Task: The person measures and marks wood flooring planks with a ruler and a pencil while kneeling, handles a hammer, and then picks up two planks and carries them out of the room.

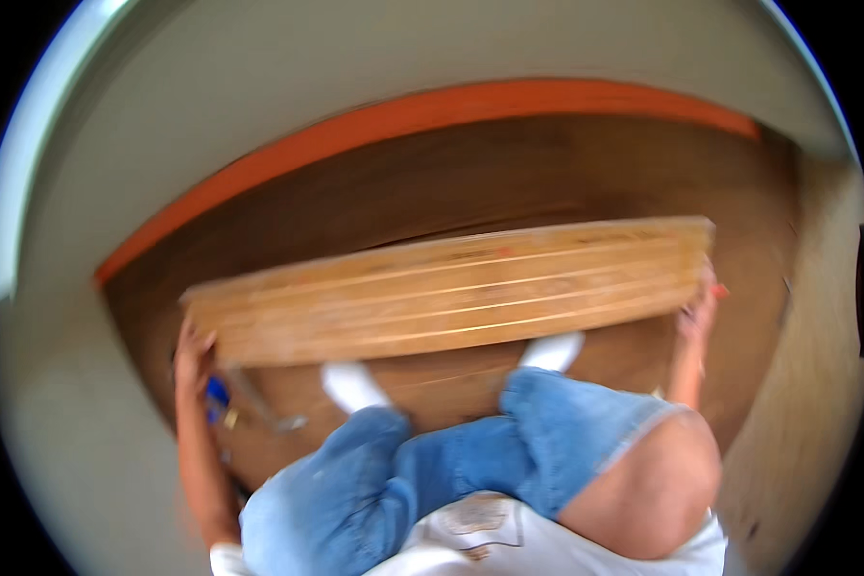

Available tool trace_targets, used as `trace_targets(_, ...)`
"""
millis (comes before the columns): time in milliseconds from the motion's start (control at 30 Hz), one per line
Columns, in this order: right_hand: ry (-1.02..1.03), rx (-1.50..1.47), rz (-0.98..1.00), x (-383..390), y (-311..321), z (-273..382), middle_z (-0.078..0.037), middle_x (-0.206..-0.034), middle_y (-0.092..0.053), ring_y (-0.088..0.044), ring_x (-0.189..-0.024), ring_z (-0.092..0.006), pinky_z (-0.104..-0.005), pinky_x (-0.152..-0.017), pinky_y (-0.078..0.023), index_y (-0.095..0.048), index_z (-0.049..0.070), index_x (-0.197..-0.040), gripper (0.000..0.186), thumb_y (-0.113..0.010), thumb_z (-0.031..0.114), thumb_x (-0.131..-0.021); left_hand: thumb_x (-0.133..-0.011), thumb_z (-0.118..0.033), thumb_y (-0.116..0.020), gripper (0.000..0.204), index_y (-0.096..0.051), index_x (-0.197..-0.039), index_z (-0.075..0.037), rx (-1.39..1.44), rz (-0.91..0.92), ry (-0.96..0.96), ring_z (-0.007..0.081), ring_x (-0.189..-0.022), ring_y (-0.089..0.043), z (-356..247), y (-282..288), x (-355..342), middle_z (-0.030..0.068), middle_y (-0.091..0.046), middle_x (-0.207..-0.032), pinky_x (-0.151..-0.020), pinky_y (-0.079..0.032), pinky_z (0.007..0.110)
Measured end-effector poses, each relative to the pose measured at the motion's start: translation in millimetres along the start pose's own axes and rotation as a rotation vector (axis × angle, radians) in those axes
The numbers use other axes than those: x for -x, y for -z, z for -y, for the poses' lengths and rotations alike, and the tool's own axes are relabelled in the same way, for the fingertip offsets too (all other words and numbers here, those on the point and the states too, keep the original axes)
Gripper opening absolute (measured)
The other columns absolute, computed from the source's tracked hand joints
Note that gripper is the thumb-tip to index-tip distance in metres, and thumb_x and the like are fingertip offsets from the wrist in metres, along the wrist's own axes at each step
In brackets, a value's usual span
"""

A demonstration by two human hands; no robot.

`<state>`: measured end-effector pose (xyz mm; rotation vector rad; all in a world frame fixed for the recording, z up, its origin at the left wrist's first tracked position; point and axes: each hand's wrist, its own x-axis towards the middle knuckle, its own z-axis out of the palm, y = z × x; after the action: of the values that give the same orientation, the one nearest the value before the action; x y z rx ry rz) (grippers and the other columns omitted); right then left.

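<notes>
A long light-brown wooden panel (451, 293) spans the space before my knees, with several pale lines or grooves along its length. Its right end sits higher in the picture than its left. My left hand (194, 355) grips the left end, fingers closed over the edge. At the opposite end my right hand (698, 307) is closed on the panel, blurred by motion. A small red bit (720, 291) shows beside the right fingers; what it is I cannot tell. The panel's underside is hidden.
Beneath lies a brown sheet or mat (586, 173) with an orange strip (509, 98) along its far edge. My white-socked feet (355, 386) are under the panel's near edge. A blurred blue object (218, 392) and a thin metallic tool (288, 422) lie near my left forearm.
</notes>
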<state>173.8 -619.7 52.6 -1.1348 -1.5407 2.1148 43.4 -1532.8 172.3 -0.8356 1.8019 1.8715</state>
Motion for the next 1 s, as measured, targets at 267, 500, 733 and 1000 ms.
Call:
trace_targets(267,-0.059,1.064,0.111,16,13,68,-0.009,-0.132,-0.068,-0.062,-0.118,-0.0153,-0.0312,-0.102,-0.049,-0.057,-0.004,-0.144,0.053,-0.063,0.033,-0.106,-0.099,-0.022,-0.068,0.05,-0.06,-0.144,-0.002,-0.196,-0.347,-0.131,0.0171,-0.121,-0.059,62,-4,-49,0.0073,-0.067,-0.132,-0.105,-0.042,0.029)
trace_targets(500,-0.061,1.057,0.219,26,5,74,-0.008,-0.134,-0.066,-0.06,-0.116,-0.0128,-0.0277,-0.104,-0.045,-0.055,-0.007,-0.145,0.054,-0.061,0.031,-0.108,-0.097,-0.024,-0.071,0.044,-0.068,-0.136,-0.006,-0.431,-0.577,-0.257,0.0218,-0.112,-0.063,71,-3,-51,0.0099,-0.068,-0.112,-0.102,-0.045,0.032)
trace_targets(733,0.058,1.11,0.167,27,17,68,0.0,-0.113,-0.065,-0.049,-0.088,-0.0071,-0.0237,-0.079,-0.037,-0.058,-0.003,-0.144,0.053,-0.062,0.034,-0.107,-0.097,-0.029,-0.074,0.045,-0.066,-0.133,-0.004,-0.26,-0.577,-0.322,0.0178,-0.104,-0.064,81,-8,-59,0.007,-0.07,-0.113,-0.096,-0.047,0.031)
trace_targets(1000,0.041,1.132,0.136,41,-11,59,0.005,-0.079,-0.058,-0.033,-0.048,-0.0023,-0.0239,-0.04,-0.024,-0.061,0.005,-0.145,0.055,-0.063,0.041,-0.104,-0.097,-0.037,-0.074,0.053,-0.064,-0.137,-0.004,-0.32,-0.597,-0.157,0.0173,-0.115,-0.058,45,-19,-56,0.0069,-0.069,-0.12,-0.102,-0.041,0.032)
